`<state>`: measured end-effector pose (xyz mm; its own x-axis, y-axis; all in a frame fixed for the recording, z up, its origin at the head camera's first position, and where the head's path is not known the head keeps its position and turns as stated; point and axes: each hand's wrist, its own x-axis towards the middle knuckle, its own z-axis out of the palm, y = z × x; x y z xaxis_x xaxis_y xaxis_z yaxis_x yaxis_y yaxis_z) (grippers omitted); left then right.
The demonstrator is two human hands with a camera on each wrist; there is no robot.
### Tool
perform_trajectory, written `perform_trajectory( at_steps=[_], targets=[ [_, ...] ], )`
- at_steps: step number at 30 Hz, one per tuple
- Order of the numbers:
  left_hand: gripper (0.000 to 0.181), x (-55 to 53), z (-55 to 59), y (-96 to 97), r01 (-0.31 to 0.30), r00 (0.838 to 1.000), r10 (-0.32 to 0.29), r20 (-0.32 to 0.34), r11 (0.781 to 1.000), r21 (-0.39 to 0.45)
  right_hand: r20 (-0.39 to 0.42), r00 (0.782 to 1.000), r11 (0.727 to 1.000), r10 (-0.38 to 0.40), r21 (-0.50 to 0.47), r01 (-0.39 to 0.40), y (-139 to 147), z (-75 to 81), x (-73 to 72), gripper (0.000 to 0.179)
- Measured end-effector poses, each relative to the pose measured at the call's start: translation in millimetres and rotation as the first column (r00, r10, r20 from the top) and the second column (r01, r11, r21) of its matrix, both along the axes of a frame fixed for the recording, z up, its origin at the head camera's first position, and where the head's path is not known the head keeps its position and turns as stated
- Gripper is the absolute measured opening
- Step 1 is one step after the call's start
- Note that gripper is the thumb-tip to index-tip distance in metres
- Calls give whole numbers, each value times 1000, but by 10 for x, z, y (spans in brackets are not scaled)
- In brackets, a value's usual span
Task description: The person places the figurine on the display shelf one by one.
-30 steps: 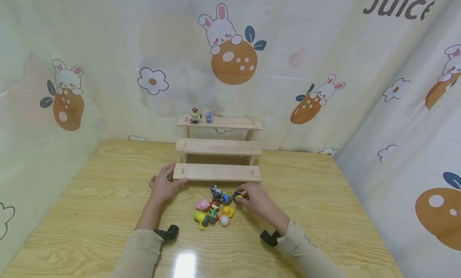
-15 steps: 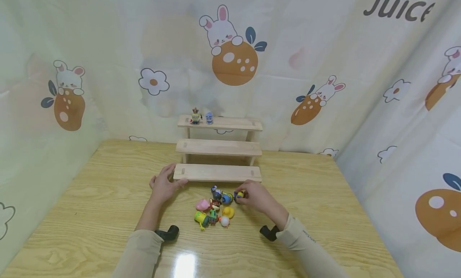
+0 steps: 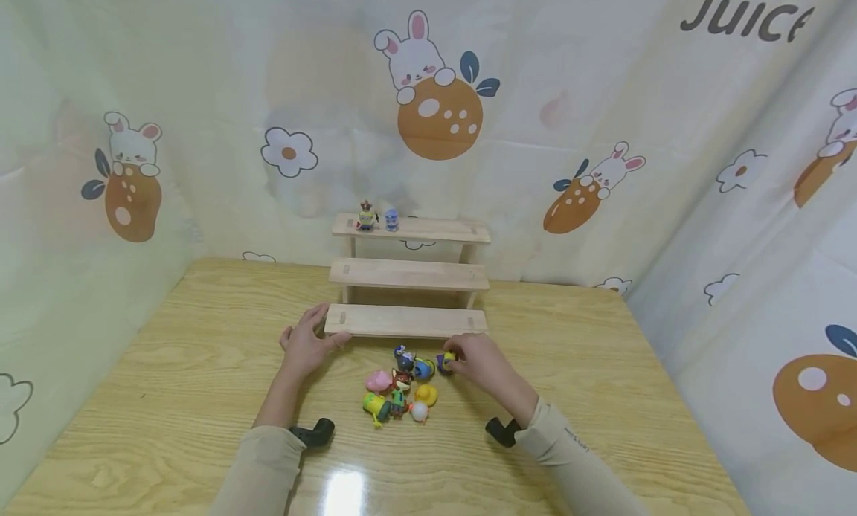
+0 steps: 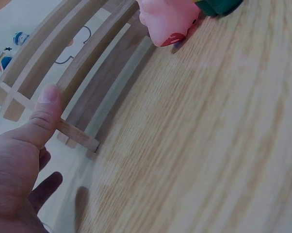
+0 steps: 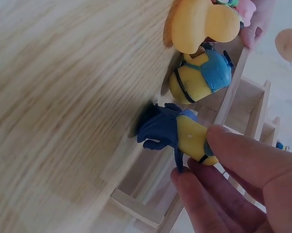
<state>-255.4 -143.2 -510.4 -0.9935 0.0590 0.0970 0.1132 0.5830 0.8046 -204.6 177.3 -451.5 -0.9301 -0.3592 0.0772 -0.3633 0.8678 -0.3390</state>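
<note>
In the head view my right hand (image 3: 483, 363) pinches a yellow minion figure (image 5: 190, 137) in dark blue, thumb on one side and fingers on the other. The right wrist view shows it tilted, its dark blue part toward the table. My left hand (image 3: 309, 349) holds the left end of the lowest board of a three-step wooden display stand (image 3: 405, 320); its thumb (image 4: 48, 104) lies along the front edge. Nearest the right hand lies a minion in blue overalls (image 3: 423, 368). Two small figures, a crowned minion (image 3: 365, 217) and a blue one (image 3: 391, 219), stand on the top step.
Before the stand lie a pink pig (image 3: 378, 381), a fox figure (image 3: 401, 382), a yellow duck (image 3: 425, 395), a small white round toy (image 3: 419, 411), a yellow-green figure (image 3: 376, 407) and a dark blue figure (image 3: 403, 358). A printed curtain (image 3: 321, 92) hangs behind the wooden table (image 3: 562, 397).
The minion in my right hand has turned, so more of its yellow shows, and it has shifted very slightly. My left hand stays at the stand; the other toys have not moved.
</note>
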Motion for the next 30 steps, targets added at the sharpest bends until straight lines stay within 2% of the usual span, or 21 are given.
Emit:
perform_trajectory(
  at_steps=[9, 13, 19, 25, 30],
  targets=[
    [87, -1, 2, 8, 0, 1000, 0, 14, 1000, -6, 20, 1000, 1000, 6, -22, -6, 17, 43, -39, 20],
    [87, 2, 13, 8, -3, 1000, 3, 15, 1000, -11, 34, 999, 999, 14, -49, -12, 16, 121, -72, 21],
    [88, -8, 13, 11, -5, 1000, 5, 8, 1000, -15, 61, 998, 995, 2, -95, 4, -4, 398, -153, 24],
    [89, -13, 3, 4, -4, 1000, 4, 9, 1000, -17, 65, 998, 991, 11, -136, -2, -30, 769, -336, 31],
    [90, -14, -11, 5, -2, 1000, 2, 6, 1000, -14, -23, 1000, 989, -8, -149, 5, -60, 1043, -569, 34]
  ],
)
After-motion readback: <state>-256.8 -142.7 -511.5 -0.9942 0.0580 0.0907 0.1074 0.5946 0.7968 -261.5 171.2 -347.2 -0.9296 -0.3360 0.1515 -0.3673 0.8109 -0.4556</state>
